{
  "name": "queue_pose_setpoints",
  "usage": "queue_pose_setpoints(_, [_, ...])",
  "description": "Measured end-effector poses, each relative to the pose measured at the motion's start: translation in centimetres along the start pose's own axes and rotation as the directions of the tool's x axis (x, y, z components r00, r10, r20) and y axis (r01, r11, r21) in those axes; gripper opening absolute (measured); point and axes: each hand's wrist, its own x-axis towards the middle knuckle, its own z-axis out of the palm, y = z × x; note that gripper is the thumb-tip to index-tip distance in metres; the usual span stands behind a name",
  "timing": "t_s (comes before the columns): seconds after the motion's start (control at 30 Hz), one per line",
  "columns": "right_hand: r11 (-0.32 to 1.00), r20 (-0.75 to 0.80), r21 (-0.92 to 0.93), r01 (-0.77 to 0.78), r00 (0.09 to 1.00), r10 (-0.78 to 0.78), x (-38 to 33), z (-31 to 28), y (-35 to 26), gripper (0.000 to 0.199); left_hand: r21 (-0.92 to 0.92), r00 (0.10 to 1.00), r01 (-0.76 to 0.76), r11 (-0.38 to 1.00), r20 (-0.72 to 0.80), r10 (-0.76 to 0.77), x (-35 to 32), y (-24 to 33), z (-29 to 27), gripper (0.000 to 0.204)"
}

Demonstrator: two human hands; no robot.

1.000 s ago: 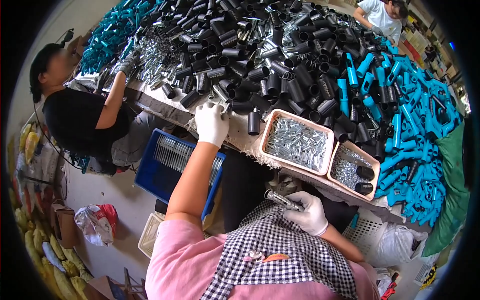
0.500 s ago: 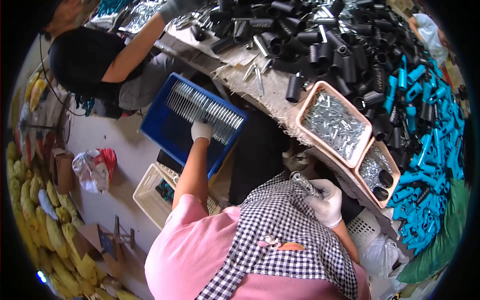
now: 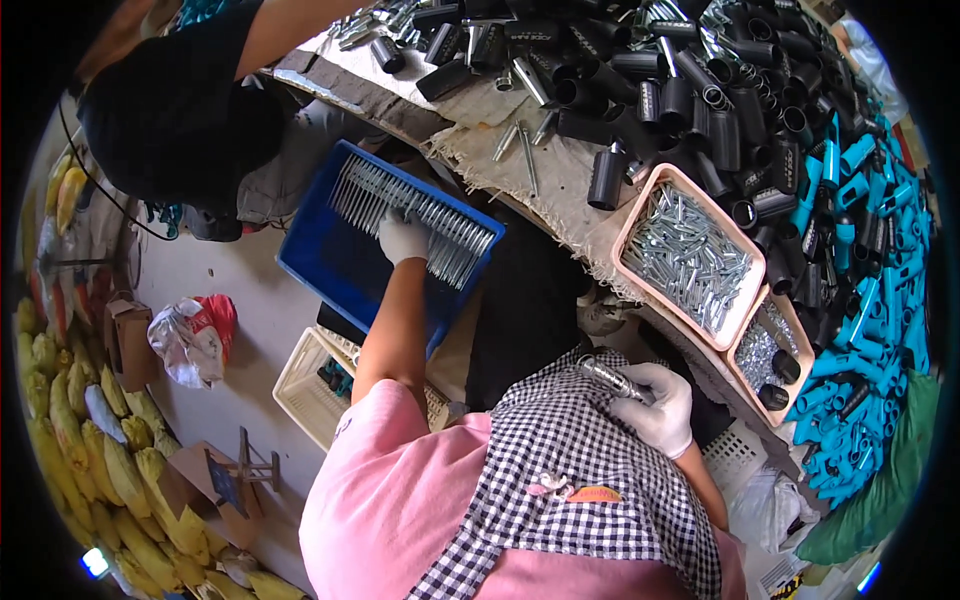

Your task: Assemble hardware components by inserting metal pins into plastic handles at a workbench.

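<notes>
My right grip (image 3: 655, 408) pinches a silvery cylinder (image 3: 607, 377), near, to the right; my left grip (image 3: 404, 238) is at the metal rods (image 3: 457, 243) in the blue bin (image 3: 345, 250), left (spread or pinching, I cannot tell).

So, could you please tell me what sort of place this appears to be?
Probably a workshop or small factory: black tubes and teal parts lie in big heaps, a pale pink tray holds many small metal pins, and a blue crate has metal rods lined up in it.
</notes>
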Motion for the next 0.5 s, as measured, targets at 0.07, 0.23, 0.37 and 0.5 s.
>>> queue_pose_setpoints(0.07, [1.000,-0.015,0.009,-0.007,1.000,0.007,0.1,0.0,-0.2,0.036,0.044,0.996,-0.090,0.995,-0.014,0.091,0.8,-0.2,0.1,0.025])
queue_pose_setpoints(0.23, [0.991,0.079,-0.108,0.074,0.995,-0.065,0.7,-0.1,-1.0,0.036,0.234,0.956,-0.268,0.934,0.181,0.229,3.1,-2.3,2.5,0.016])
queue_pose_setpoints(0.37, [0.986,0.030,-0.079,0.146,0.989,-0.144,0.4,-0.5,-0.7,0.035,0.243,0.945,-0.081,0.967,0.327,-0.003,4.2,3.2,3.3,0.021])
queue_pose_setpoints(0.5, [0.984,0.025,-0.071,0.165,0.986,-0.163,-0.2,-0.3,-0.8,0.037,0.531,0.656,-0.701,0.477,0.742,0.138,7.6,-1.5,3.4,0.032])
